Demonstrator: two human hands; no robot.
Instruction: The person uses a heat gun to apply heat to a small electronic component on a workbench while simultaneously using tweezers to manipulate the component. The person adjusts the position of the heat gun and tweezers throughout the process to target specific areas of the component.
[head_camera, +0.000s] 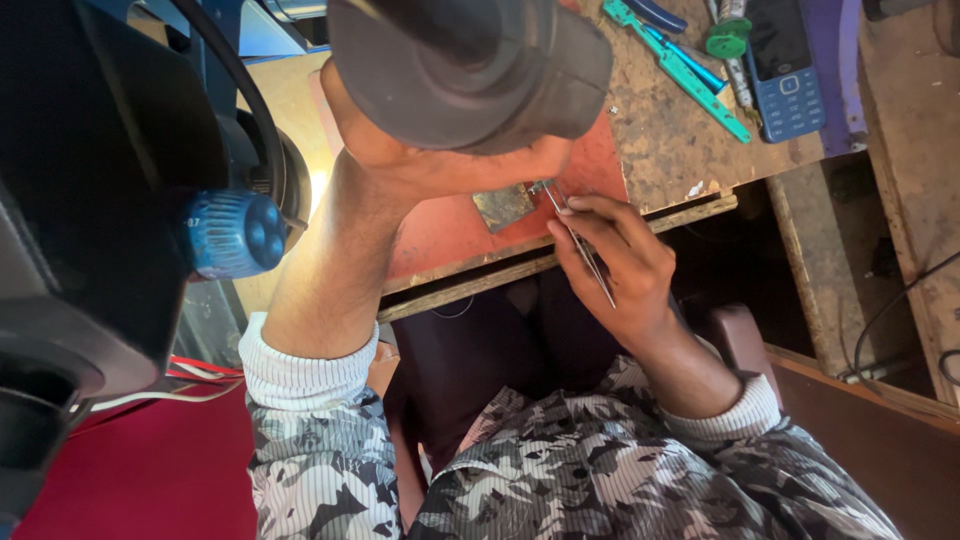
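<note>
My right hand pinches thin metal tweezers, whose tips touch a small part at the upper right corner of a small brownish metal board. The board lies on a red mat near the bench's front edge. My left hand rests on the mat just left of the board, at its edge. A dark round microscope eyepiece hides its fingers, so its grip does not show.
A blue knob sticks out of the black microscope body on the left. At the back right of the worn wooden bench lie teal hand tools, a green-capped item and a blue keypad phone. Cables hang at the right.
</note>
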